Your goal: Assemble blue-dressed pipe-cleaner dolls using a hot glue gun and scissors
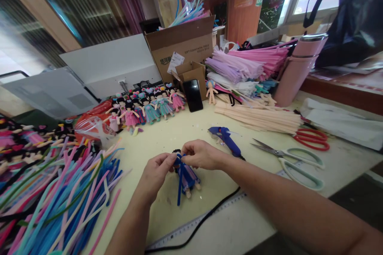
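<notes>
**Our Fingers Are Hiding the Little Blue Doll's Face**

We are pinching a fuzzy blue strip (pixel 179 187) with both hands, up at the top of a little doll (pixel 188 177). Our left hand (pixel 154 173) and our right hand (pixel 203 154) are nearly meeting there, and their tips are covering the doll's face. We cannot tell just which bit of the strip each hand is squeezing. Some dark hair is peeking out above, and the strip's long end is hanging down over the blue dress. The doll is lying on the yellow bench (pixel 155 137), with its feet pointing toward us.

A blue glue gun (pixel 229 139) is resting near our right hand. Our right arm is hiding part of the black cord (pixel 206 217) and part of the ruler (pixel 179 231). Green-handled scissors (pixel 277 152) are lying open farther right, beside red-handled scissors (pixel 311 138), whose blades we are not seeing well.

Fuzzy sticks (pixel 68 199) are piling up on the left, and the picture's edge is cutting them off. Behind, many dolls (pixel 152 107) are crowding together, their back rows blocked by the front ones.
</notes>
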A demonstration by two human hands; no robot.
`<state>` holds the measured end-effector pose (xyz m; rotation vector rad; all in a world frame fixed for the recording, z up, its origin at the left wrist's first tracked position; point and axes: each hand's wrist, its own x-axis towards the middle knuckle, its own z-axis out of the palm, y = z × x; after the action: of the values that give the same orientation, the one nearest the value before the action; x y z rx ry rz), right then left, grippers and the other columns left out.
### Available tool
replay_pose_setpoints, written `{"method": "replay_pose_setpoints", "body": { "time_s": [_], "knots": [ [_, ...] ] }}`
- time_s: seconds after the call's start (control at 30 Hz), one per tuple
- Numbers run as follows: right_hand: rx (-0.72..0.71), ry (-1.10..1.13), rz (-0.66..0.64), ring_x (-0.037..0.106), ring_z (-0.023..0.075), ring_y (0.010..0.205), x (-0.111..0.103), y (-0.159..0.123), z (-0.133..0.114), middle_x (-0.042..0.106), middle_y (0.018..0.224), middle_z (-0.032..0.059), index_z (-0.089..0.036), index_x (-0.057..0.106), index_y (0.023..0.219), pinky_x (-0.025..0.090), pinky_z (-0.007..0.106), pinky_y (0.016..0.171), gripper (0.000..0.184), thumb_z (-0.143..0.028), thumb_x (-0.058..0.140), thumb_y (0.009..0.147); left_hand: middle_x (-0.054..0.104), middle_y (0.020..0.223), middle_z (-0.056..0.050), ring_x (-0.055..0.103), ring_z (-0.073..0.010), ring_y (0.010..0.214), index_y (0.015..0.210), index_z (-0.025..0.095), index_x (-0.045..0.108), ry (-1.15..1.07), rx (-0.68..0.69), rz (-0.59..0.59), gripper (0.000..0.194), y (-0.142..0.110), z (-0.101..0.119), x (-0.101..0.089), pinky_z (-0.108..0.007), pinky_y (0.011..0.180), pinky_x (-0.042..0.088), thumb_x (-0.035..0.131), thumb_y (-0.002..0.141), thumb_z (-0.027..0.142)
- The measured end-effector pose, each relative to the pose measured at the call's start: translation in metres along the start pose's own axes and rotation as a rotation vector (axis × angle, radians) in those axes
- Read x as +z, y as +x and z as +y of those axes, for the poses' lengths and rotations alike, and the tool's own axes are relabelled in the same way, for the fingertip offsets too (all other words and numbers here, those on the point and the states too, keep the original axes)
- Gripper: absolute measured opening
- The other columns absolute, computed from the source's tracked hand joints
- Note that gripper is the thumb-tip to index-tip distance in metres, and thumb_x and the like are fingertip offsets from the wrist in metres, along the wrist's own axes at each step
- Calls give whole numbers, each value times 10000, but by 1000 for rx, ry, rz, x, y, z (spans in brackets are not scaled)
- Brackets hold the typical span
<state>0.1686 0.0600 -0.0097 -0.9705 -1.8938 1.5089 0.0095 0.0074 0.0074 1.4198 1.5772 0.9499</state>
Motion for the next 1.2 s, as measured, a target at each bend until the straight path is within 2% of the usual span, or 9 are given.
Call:
{"method": "replay_pose_setpoints", "body": {
  "time_s": [0.13,0.27,0.4,0.53,0.7,0.8,1.03,1.1,1.2],
  "knots": [
    [-38,-87,-73,450,59,477,-4,-3,-1,499,518,-65,-126,619,714,346,168,453,93,-109,546,660,542,528,21,444,-136,554,573,176,636,41,-41,-80,277,-2,4,0,-262,551,344,633,644,444],
    [-87,-221,-61,457,65,555,-7,-5,-1,531,584,-49,-121,640,702,331,161,482,94,-113,590,623,603,594,13,499,-150,599,622,176,664,102,-78,-179,227,-2,4,-1,-266,589,371,652,633,402],
    [-125,-292,-60,448,64,550,-7,-6,-2,517,570,-55,-124,634,676,316,164,484,72,-100,603,615,645,634,3,541,-167,642,637,179,675,105,-84,-245,224,-3,5,-2,-276,640,402,650,640,401],
    [-175,-263,-14,446,62,546,-6,-6,-1,515,574,-59,-135,612,676,331,165,497,60,-107,625,625,641,632,3,534,-169,639,635,183,681,105,-56,-221,216,-3,6,-4,-274,630,393,655,633,398],
    [-231,-140,18,450,68,559,-7,-8,-2,502,603,-64,-160,544,724,351,173,505,144,-127,656,639,591,562,7,476,-154,563,590,193,679,77,-2,-183,203,-6,7,-8,-259,549,338,666,629,392],
    [-254,-47,-5,442,69,564,-8,-10,-5,485,611,-69,-167,519,749,352,178,507,200,-149,685,640,572,546,1,453,-156,559,563,198,677,12,23,-203,203,-7,9,-10,-261,544,335,690,615,394],
    [-189,184,-78,431,69,555,-6,-8,-7,476,598,-71,-165,506,725,349,185,495,279,-266,745,624,511,522,9,393,-135,544,526,194,666,-185,13,-235,159,-5,4,-11,-268,563,340,713,577,337],
    [-187,168,-54,437,71,559,-4,-7,-5,491,610,-63,-163,511,725,352,187,499,272,-285,740,643,506,513,12,389,-131,538,526,192,662,-221,3,-215,141,-3,0,-10,-268,557,335,716,568,316],
    [-223,-29,63,465,78,591,-2,-8,-6,526,642,-46,-161,543,741,349,191,530,191,-274,695,715,548,538,2,427,-136,561,556,181,669,-246,-20,-155,117,2,-6,-9,-266,565,343,719,562,287]
  ]
}}
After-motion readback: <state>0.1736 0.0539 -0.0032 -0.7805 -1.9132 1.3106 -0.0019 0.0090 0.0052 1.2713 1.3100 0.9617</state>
